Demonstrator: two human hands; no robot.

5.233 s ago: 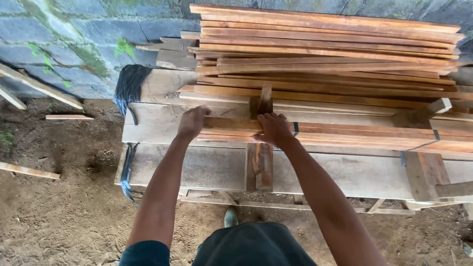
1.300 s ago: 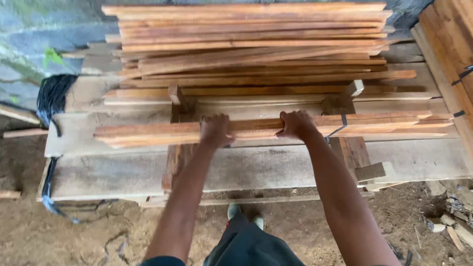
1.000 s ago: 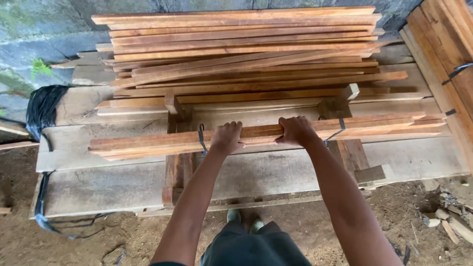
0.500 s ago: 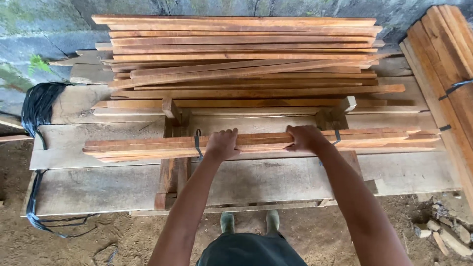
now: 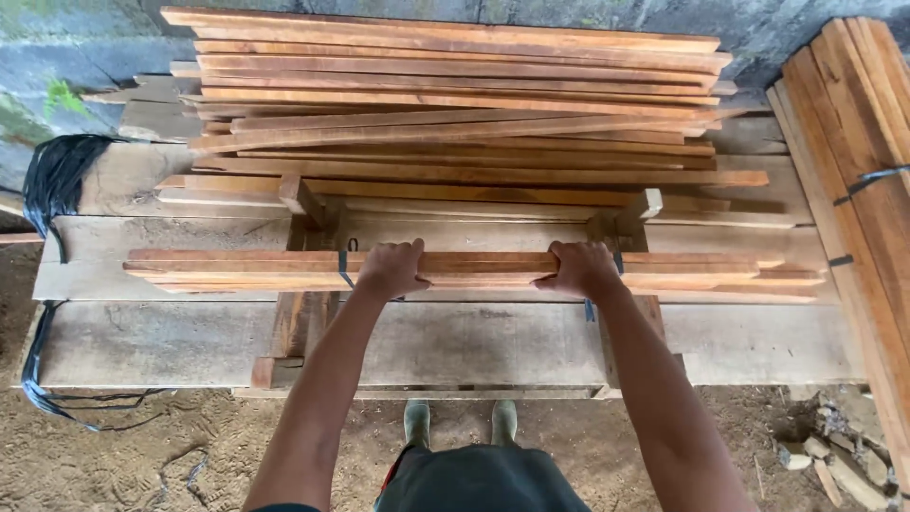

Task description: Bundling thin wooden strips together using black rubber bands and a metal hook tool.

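Since the earlier frame the bundle of slats (image 5: 474, 270) has slid leftward across the tabletop (image 5: 171, 337), and both hands have shifted from its left end to near its middle. The fingers (image 5: 403, 248) of the left hand (image 5: 391, 270) curl over the far edge of the bundle, pressed together and gripping it; those of the right hand (image 5: 580, 270) do the same further along. The bundle lies flat and lengthwise on two wooden cross supports (image 5: 289, 322), bound by a dark strap (image 5: 344, 268) just left of the left hand. Behind it sits a loose pile of slats (image 5: 455, 104). Black strapping (image 5: 52, 180) hangs at the left end, and another strapped stack (image 5: 867, 161) lies to the right.
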